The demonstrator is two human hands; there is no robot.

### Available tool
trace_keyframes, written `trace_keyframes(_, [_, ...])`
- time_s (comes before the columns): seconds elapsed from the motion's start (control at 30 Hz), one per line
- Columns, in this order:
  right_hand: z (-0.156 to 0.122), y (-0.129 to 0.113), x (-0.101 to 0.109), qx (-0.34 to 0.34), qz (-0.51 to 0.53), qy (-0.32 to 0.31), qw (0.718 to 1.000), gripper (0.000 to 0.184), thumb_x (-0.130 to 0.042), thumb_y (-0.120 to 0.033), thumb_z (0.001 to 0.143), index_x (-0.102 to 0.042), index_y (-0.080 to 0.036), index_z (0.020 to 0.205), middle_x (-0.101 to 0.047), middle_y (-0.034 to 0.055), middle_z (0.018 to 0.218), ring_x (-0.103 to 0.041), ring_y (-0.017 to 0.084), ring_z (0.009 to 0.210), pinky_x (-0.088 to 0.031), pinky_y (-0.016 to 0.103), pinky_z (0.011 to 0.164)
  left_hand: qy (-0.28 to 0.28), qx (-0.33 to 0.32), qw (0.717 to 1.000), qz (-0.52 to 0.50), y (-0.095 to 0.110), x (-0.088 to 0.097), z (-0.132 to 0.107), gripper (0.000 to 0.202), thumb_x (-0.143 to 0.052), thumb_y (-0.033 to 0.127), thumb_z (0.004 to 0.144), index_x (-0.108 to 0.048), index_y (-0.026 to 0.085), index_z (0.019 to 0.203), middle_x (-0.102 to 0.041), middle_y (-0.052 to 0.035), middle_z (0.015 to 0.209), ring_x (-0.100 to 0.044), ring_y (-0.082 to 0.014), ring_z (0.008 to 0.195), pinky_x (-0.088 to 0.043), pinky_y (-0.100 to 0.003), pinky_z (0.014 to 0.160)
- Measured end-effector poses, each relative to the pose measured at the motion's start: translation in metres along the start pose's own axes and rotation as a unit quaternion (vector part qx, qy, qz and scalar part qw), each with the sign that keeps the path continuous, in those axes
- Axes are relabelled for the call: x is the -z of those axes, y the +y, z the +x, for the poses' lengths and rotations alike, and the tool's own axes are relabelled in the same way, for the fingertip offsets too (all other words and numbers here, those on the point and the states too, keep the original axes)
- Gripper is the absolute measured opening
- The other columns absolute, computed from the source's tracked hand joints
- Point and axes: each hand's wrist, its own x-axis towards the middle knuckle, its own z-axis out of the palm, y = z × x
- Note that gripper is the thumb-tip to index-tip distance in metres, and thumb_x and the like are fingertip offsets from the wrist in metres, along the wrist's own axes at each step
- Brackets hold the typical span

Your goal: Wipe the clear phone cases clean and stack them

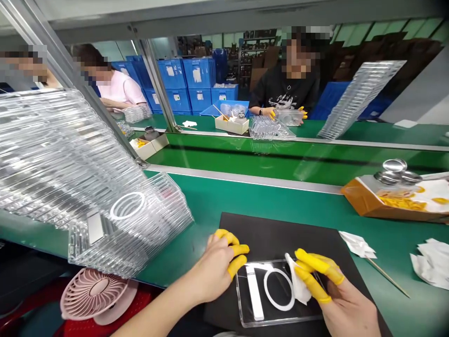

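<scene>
A clear plastic case (280,323) with a white ring and a white strip lies flat on a black mat (242,229). My left hand (220,262), in yellow finger cots, is closed at the case's upper left corner, thumb and fingertips on its edge. My right hand (336,285), also in yellow finger cots, pinches a folded white wipe (300,288) against the right part of the case. That part is partly hidden by the wipe and fingers.
At left, clear cases (133,229) are stacked beside a taller stack (52,154). A cotton-tipped stick (387,276), crumpled wipes (433,262) and a box of finger cots (372,206) lie at right. A pink fan (100,290) sits low left. Co-workers sit across the green bench.
</scene>
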Motion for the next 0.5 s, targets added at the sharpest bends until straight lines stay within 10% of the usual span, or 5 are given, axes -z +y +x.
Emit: trace_keyframes(0.5, [0.004,-0.007,-0.005,-0.152,0.098,0.059,0.982,0.040,-0.087,-0.030,0.049,-0.075,-0.024,0.087,-0.073,0.0002,0.090,-0.069,0.021,0.083,-0.058,0.024,0.083,-0.001,-0.023,0.999,-0.022,0.003,-0.005,0.004,0.017,-0.058,0.008,0.089,-0.060,0.018,0.076,-0.061,-0.0004,0.085,-0.054,-0.0192,0.089,-0.033,-0.045,0.095])
